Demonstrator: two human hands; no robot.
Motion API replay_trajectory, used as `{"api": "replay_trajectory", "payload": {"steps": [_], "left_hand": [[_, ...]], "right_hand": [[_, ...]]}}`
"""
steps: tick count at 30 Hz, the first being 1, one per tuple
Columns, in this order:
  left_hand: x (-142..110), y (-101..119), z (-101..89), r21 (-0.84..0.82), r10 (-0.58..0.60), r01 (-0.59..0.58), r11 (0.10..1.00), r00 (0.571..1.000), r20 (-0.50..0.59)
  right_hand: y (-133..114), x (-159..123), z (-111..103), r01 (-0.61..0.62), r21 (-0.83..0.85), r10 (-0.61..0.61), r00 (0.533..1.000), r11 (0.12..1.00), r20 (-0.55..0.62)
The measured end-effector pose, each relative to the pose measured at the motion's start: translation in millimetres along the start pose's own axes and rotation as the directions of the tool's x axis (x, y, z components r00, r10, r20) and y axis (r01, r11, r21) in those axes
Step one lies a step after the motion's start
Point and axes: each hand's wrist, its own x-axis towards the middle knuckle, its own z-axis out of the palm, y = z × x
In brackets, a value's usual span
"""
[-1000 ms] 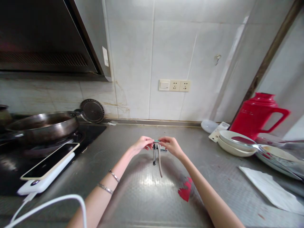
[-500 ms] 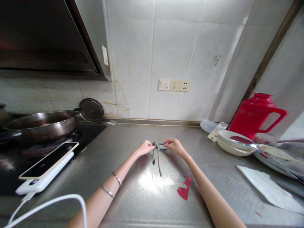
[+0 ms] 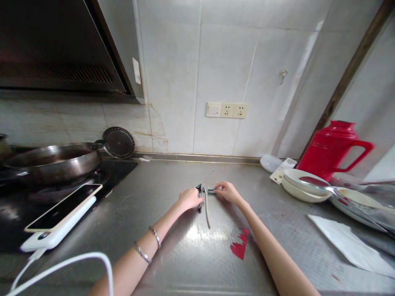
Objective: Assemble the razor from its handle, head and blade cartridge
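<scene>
The left hand (image 3: 189,199), fingers around the slim black tool (image 3: 200,199), and the right hand (image 3: 226,191), fingertips pinched on the small dark green strip (image 3: 212,191), are slightly apart, with the thin beige curved strip (image 3: 207,209) between them on the grey metal countertop (image 3: 173,255), beyond the torn red patch (image 3: 240,244).

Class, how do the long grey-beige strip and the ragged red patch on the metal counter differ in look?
The strip is grey-beige; the patch is red. The strip is long, narrow and gently curved; the patch is broader, with ragged edges. Both are on the metal counter.
</scene>
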Motion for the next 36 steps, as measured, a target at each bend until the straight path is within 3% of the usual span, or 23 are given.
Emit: {"api": "replay_trajectory", "payload": {"steps": [10, 20, 24, 27, 30, 33, 36], "left_hand": [[-4.1, 4.6, 1.5, 0.073, -0.004, 0.003, 0.997, 1.000, 0.016], [-5.0, 6.3, 3.6, 0.051, -0.013, 0.013, 0.999, 1.000, 0.010], [-1.8, 5.7, 3.2, 0.017, -0.033, 0.034, 0.999, 0.998, -0.046], [1.5, 6.1, 3.1, -0.036, -0.035, 0.030, 0.999, 0.991, -0.128], [2.9, 8.1, 4.0, -0.084, -0.029, 0.010, 0.996, 0.973, -0.227], [1.9, 11.0, 5.7, -0.107, -0.031, 0.000, 0.994, 0.959, -0.281], [-0.7, 14.1, 7.3, -0.103, -0.020, -0.012, 0.995, 0.951, -0.307]], "right_hand": [[-5.4, -3.2, -2.8, 0.016, 0.021, -0.016, 1.000, 1.000, -0.006], [-2.8, -1.3, -9.8, -0.060, 0.074, 0.066, 0.995, 0.995, -0.077], [-13.4, 0.0, -8.6, -0.102, 0.218, 0.131, 0.984, 0.971, -0.123], [-30.3, 0.4, -4.4, -0.185, 0.505, 0.280, 0.953, 0.843, -0.119], [-50.0, -0.9, 0.7, -0.282, 0.754, 0.404, 0.914, 0.593, 0.023], [-65.6, -4.0, 6.0, -0.345, 0.859, 0.394, 0.900, 0.379, 0.187], [-73.6, -7.0, 11.2, -0.361, 0.888, 0.349, 0.902, 0.284, 0.255]]}}
